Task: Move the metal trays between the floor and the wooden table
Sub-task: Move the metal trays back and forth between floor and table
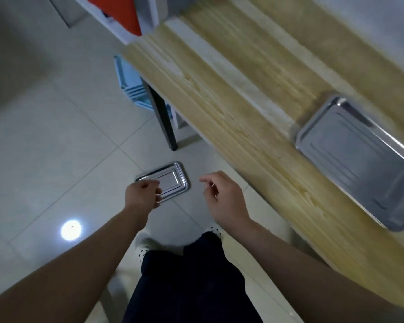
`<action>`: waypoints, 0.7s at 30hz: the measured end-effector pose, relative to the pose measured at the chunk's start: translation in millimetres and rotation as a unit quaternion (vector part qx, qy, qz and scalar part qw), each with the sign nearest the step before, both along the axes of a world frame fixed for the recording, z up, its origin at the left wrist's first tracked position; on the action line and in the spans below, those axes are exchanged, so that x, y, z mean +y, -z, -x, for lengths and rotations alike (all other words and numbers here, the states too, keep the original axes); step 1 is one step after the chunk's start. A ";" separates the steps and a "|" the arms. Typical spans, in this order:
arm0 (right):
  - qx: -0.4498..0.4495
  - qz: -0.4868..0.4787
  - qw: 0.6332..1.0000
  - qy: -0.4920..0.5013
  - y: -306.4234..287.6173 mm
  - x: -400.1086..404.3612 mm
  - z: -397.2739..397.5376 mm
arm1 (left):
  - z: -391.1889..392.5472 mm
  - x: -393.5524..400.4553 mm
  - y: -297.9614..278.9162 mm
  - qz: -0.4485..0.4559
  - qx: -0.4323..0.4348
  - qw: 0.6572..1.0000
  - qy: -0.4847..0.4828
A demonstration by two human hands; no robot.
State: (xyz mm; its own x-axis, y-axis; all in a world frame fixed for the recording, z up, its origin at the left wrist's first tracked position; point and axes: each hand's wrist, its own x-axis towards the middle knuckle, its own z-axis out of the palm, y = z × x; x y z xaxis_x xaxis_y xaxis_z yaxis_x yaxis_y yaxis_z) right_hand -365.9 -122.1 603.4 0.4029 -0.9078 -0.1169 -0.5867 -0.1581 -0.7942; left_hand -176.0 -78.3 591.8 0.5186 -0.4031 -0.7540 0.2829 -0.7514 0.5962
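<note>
Nearest, the left hand (142, 192) hangs over the near-left end of the floor tray (170, 180), fingers loosely curled and empty. The right hand (222, 194), equally slack, hangs off the tray's right end, further away. The tray's long axis runs left-to-right, just short of the table leg (160, 113). Beyond, another tray (359, 157) lies along the wooden table (231, 89) near its front edge.
</note>
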 end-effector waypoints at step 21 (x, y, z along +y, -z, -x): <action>0.149 -0.183 0.972 -0.011 288.1 43.9 -64.0 | -54.1 103.9 280.0 -0.092 0.082 0.987 -0.100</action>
State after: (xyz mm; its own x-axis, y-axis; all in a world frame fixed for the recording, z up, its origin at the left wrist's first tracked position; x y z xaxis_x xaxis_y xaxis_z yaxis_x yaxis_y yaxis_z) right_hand -301.9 -78.2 315.4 0.3200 -0.7749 -0.5451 -0.7988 0.0887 -0.5950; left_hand -121.9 25.6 311.8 0.4391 -0.1537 -0.8852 0.5173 -0.7624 0.3889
